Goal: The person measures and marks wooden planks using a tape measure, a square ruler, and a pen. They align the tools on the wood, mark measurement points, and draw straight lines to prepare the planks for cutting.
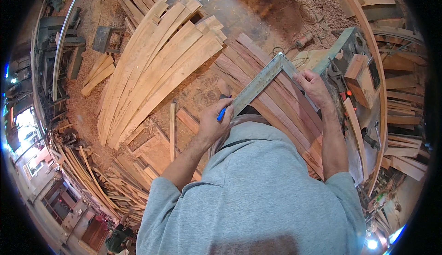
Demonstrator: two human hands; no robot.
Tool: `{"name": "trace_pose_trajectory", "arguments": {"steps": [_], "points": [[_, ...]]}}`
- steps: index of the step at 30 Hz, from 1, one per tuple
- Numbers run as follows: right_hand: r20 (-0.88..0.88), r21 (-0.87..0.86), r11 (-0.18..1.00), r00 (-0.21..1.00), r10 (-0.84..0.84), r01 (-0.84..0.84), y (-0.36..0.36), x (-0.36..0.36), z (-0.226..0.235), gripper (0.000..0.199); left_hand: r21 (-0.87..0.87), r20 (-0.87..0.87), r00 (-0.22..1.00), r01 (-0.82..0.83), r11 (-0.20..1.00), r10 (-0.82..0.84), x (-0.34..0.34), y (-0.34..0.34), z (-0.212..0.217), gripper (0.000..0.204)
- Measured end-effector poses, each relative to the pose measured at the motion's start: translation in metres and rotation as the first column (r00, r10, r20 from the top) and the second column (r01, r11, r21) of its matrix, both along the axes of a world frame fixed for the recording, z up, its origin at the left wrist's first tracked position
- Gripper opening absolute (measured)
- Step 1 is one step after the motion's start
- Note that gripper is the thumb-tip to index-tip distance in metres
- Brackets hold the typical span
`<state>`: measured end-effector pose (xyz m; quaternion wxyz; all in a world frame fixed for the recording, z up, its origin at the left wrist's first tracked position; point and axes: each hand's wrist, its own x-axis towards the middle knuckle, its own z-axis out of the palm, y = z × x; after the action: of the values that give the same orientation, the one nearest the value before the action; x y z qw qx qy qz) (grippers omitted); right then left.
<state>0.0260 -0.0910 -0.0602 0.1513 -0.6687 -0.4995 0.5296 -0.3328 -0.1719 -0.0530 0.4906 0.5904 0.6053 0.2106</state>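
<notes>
A worn metal carpenter's square [258,85] is held in front of me, its corner pointing away. My left hand [214,122] is closed around the end of its wider leg, with a blue pen [221,114] also between the fingers. My right hand [315,88] grips the other leg a little below the corner; part of that leg is hidden behind the hand. Beneath the square lie several long reddish boards [240,58], side by side and running toward me at a slant. My torso covers their near ends on the left.
A large fanned stack of pale curved boards [161,66] lies to the left. At right, a bench holds a wooden block [357,66] and pliers [340,85]. Thin strips [87,176] pile up at lower left, near another person [117,240]. Wood shavings [294,6] cover the far floor.
</notes>
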Motion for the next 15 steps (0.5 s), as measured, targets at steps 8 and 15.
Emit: {"name": "trace_pose_trajectory", "arguments": {"steps": [8,15], "points": [[0.004,-0.012,1.000,1.000,-0.006,0.006,0.005,-0.010,0.008,0.035,0.011,0.022,0.998,-0.058,0.998,0.058,-0.001,0.000,-0.007,0.024],[0.000,-0.025,1.000,1.000,0.020,-0.020,0.008,-0.010,0.006,0.037,0.009,0.011,1.000,-0.018,1.000,0.018,-0.004,0.005,-0.004,0.024]]}}
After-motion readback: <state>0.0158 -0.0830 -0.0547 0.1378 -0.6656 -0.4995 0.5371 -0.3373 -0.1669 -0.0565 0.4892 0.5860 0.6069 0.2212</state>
